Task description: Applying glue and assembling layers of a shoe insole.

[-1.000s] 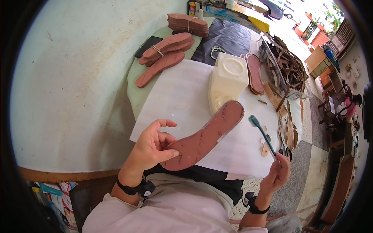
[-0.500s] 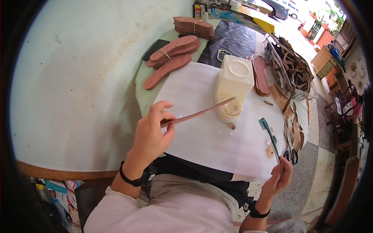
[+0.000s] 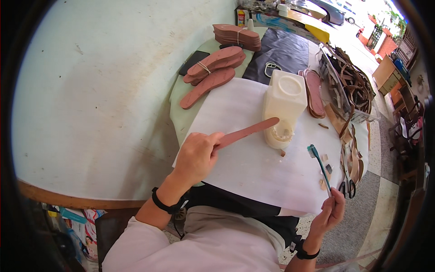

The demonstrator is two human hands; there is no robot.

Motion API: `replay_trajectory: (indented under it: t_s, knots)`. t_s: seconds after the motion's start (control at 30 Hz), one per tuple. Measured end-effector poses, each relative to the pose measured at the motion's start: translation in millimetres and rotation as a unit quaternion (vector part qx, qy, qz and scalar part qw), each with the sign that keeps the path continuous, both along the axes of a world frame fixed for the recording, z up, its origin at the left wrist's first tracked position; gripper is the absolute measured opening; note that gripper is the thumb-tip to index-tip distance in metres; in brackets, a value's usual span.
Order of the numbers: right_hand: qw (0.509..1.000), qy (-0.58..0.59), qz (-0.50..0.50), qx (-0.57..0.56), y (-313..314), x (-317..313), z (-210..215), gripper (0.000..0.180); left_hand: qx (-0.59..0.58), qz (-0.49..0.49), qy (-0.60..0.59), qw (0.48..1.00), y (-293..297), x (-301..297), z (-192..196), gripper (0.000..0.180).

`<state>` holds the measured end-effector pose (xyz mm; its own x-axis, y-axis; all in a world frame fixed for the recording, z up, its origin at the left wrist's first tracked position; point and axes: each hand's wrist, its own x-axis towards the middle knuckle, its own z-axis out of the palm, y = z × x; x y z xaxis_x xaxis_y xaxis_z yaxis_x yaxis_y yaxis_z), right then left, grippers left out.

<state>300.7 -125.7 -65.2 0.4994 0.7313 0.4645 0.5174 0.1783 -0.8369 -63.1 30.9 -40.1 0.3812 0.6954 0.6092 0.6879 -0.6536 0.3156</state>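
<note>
A reddish-brown shoe insole is gripped by one end in my left hand, tilted above the white work surface, its far tip in front of the glue bottle. In my right hand is a teal toothbrush, held by the handle with its bristles up and away from me. Between the two stands a cream plastic glue bottle with a low open spout cup at its near side, whitish residue round the rim. Stacked insoles, banded together, lie at the far left, one loose insole beside them.
Another banded insole stack lies farther back. Two insoles rest right of the bottle, beside a clear bin of leather strips. Scissors and leather scraps lie along the right table edge. A white wall bounds the left.
My left hand has turned over, so the insole that showed its thin edge now shows its flat face. The view has shifted slightly; my right hand still holds the toothbrush.
</note>
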Motion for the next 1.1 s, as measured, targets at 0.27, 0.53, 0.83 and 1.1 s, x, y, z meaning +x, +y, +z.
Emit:
replay_trajectory:
  t_s: [0.27, 0.53, 0.83, 1.1]
  knots:
    - [1.000, 0.002, 0.018, -0.005, 2, -5, 3, 0.027, -0.185, -0.002, -0.032, 0.982, -8, -2, 30, 0.082]
    - [0.998, -0.060, 0.026, -0.016, 11, -6, 29, 0.025, -0.404, 0.007, -0.098, 0.910, 60, 0, 25, 0.093]
    - [0.986, -0.158, 0.037, -0.026, 39, -13, 84, 0.020, -0.518, -0.032, -0.052, 0.853, 87, 10, 30, 0.100]
    - [0.953, -0.290, 0.085, -0.027, 67, -26, 104, 0.019, -0.560, -0.091, -0.086, 0.819, 93, 11, 26, 0.089]
